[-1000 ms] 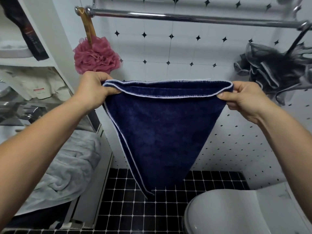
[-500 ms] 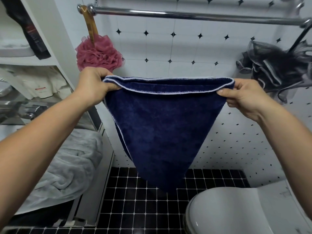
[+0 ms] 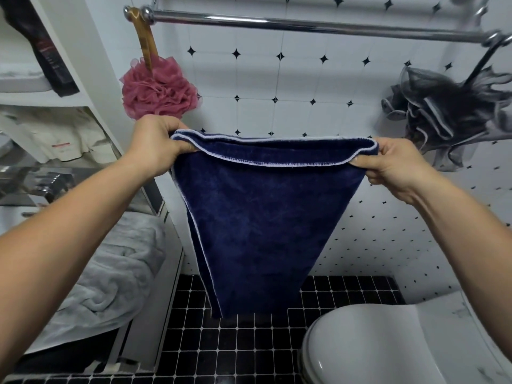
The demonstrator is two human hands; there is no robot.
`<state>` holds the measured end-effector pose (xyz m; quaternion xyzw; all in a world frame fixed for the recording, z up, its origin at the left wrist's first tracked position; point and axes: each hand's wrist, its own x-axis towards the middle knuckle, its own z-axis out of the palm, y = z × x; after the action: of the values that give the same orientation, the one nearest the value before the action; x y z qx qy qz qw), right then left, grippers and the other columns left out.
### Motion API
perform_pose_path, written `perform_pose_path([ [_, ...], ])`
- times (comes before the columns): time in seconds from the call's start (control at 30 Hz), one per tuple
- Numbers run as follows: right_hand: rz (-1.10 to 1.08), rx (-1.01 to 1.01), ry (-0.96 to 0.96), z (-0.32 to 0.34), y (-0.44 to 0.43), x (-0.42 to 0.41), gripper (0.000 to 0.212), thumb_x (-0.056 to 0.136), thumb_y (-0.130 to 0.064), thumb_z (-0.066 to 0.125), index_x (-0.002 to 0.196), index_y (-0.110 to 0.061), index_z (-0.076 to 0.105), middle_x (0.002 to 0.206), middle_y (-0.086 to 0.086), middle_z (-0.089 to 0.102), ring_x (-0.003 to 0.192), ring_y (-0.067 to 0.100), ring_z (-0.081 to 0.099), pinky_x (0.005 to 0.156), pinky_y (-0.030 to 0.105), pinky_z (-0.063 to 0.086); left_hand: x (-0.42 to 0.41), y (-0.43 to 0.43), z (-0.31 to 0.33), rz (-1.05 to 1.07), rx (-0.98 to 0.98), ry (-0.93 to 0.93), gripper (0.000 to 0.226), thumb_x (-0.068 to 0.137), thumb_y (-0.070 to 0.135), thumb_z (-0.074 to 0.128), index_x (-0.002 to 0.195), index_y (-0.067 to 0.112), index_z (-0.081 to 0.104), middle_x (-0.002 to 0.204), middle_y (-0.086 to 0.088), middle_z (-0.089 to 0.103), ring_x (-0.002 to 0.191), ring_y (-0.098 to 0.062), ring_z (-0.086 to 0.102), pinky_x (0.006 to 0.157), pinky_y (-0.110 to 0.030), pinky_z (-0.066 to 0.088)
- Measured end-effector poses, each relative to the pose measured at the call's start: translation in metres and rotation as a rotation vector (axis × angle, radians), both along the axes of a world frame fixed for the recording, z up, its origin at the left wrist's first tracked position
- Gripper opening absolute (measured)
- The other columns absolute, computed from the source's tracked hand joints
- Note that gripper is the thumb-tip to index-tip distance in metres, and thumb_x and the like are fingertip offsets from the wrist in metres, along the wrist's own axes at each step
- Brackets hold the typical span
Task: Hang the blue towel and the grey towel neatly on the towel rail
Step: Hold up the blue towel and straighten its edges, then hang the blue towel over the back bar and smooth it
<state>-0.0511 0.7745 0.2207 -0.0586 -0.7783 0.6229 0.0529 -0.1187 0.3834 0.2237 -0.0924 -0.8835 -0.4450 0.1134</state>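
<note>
Two towels to hang, and neither is on the towel rail point(image 3: 304, 24) yet.

- Blue towel point(image 3: 266, 223): held up at centre, below the rail and clear of it, in front of the tiled wall. It looks doubled, with two white-stitched hems running together along the top.
- Left hand point(image 3: 158, 145): fingers curled round the top corner at 9 o'clock, gripping both layers.
- Right hand point(image 3: 399, 167): thumb and fingers pinch the top corner at 3 o'clock.
- Grey towel point(image 3: 110, 273): lies rumpled on a low ledge at 8 o'clock, untouched.

Progress, as I judge it: early. The blue towel is spread and ready to lift over, the draping is not done, and the grey towel is all still to do.

Edges: the top hem is nearly level with a slight sag mid-span. The left side hem shows two layers a little out of line. The bottom edge hangs free above the black floor tiles point(image 3: 235, 350).

Room: the rail runs bare across 12 o'clock between the wooden handle point(image 3: 145, 42) of the pink bath pouf point(image 3: 158, 90) at 11 and the dark mesh pouf point(image 3: 443, 115) at 2. That gap looks wide enough for the blue towel, but two side by side may be snug. The shelf unit point(image 3: 91, 65) crowds 10 o'clock and the toilet lid point(image 3: 374, 342) sits at 5, so straight up is the open path.
</note>
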Motion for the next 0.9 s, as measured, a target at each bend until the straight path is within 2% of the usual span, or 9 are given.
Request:
perform_pose_path([
  [0.17, -0.026, 0.067, -0.006, 0.007, 0.005, 0.008, 0.010, 0.083, -0.001, 0.070, 0.092, 0.001, 0.068, 0.043, -0.012, 0.043, 0.039, 0.005, 0.025, 0.042, 0.018, 0.021, 0.004, 0.004, 0.009, 0.005, 0.019, 0.044, 0.017, 0.074, 0.006, 0.081, 0.075, 0.016, 0.068, 0.068, 0.002, 0.062, 0.059, -0.010, 0.052, 0.059, -0.025, 0.043],
  [0.33, -0.077, 0.056, 0.005, 0.004, 0.000, 0.015, 0.013, 0.082, 0.007, 0.066, 0.092, -0.002, 0.069, 0.047, -0.012, 0.062, 0.037, -0.001, 0.044, 0.039, 0.007, 0.031, 0.010, 0.009, 0.007, 0.017, 0.042, 0.006, 0.021, 0.075, 0.000, 0.078, 0.075, 0.019, 0.068, 0.070, 0.000, 0.064, 0.061, -0.009, 0.054, 0.063, -0.025, 0.044],
  [0.47, -0.138, 0.006, 0.006, 0.003, 0.016, 0.003, 0.010, 0.085, -0.001, 0.068, 0.090, -0.008, 0.073, 0.048, -0.009, 0.051, 0.053, 0.013, 0.032, 0.045, 0.022, 0.021, 0.012, 0.020, 0.012, -0.005, 0.359, -0.119, 0.026, 0.076, -0.013, 0.071, 0.084, 0.012, 0.072, 0.071, -0.002, 0.072, 0.065, -0.012, 0.064, 0.059, -0.021, 0.054],
  [0.57, -0.128, -0.007, -0.049, 0.018, 0.028, -0.007, 0.011, 0.090, -0.005, 0.064, 0.100, -0.003, 0.069, 0.046, -0.005, 0.051, 0.038, 0.011, 0.040, 0.036, 0.018, 0.023, 0.006, 0.026, 0.022, -0.027, 0.429, -0.188, 0.032, 0.074, -0.019, 0.069, 0.090, 0.008, 0.074, 0.071, 0.000, 0.075, 0.069, -0.013, 0.068, 0.057, -0.016, 0.053],
  [0.6, -0.105, -0.016, -0.066, 0.023, 0.030, -0.010, 0.012, 0.092, -0.007, 0.062, 0.102, -0.005, 0.068, 0.052, -0.003, 0.060, 0.036, 0.012, 0.050, 0.033, 0.018, 0.030, 0.004, 0.029, 0.024, -0.028, 0.375, -0.187, 0.032, 0.074, -0.018, 0.071, 0.087, 0.010, 0.075, 0.072, 0.000, 0.075, 0.070, -0.014, 0.067, 0.057, -0.017, 0.052],
  [0.67, -0.076, -0.081, -0.104, 0.030, 0.033, -0.016, 0.011, 0.094, -0.010, 0.061, 0.104, -0.011, 0.066, 0.079, 0.003, 0.073, 0.049, 0.022, 0.069, 0.037, 0.023, 0.047, 0.000, 0.035, 0.028, -0.012, 0.182, -0.137, 0.029, 0.074, -0.012, 0.075, 0.077, 0.017, 0.075, 0.071, 0.001, 0.074, 0.069, -0.014, 0.066, 0.059, -0.023, 0.053],
  [0.77, -0.101, -0.208, -0.074, 0.036, 0.042, -0.031, 0.010, 0.093, -0.010, 0.062, 0.102, -0.013, 0.065, 0.105, 0.007, 0.071, 0.064, 0.028, 0.074, 0.050, 0.029, 0.059, -0.010, 0.050, 0.033, 0.062, -0.019, -0.063, 0.020, 0.077, 0.001, 0.076, 0.071, 0.017, 0.067, 0.071, 0.000, 0.069, 0.071, -0.018, 0.063, 0.062, -0.032, 0.048],
  [0.83, -0.117, -0.293, -0.032, 0.041, 0.046, -0.043, 0.014, 0.091, -0.011, 0.065, 0.104, -0.009, 0.066, 0.110, 0.014, 0.070, 0.064, 0.027, 0.074, 0.051, 0.027, 0.059, -0.018, 0.062, 0.037, 0.132, -0.020, -0.054, 0.017, 0.082, 0.006, 0.072, 0.073, 0.016, 0.060, 0.069, 0.000, 0.062, 0.066, -0.019, 0.055, 0.056, -0.030, 0.040],
  [0.9, -0.133, -0.362, 0.001, 0.047, 0.048, -0.057, 0.026, 0.089, -0.011, 0.067, 0.113, -0.004, 0.064, 0.115, 0.016, 0.068, 0.063, 0.024, 0.073, 0.050, 0.025, 0.058, -0.031, 0.072, 0.038, 0.191, 0.099, -0.090, 0.018, 0.086, 0.007, 0.068, 0.074, 0.012, 0.055, 0.068, -0.004, 0.058, 0.064, -0.021, 0.050, 0.055, -0.031, 0.035],
])
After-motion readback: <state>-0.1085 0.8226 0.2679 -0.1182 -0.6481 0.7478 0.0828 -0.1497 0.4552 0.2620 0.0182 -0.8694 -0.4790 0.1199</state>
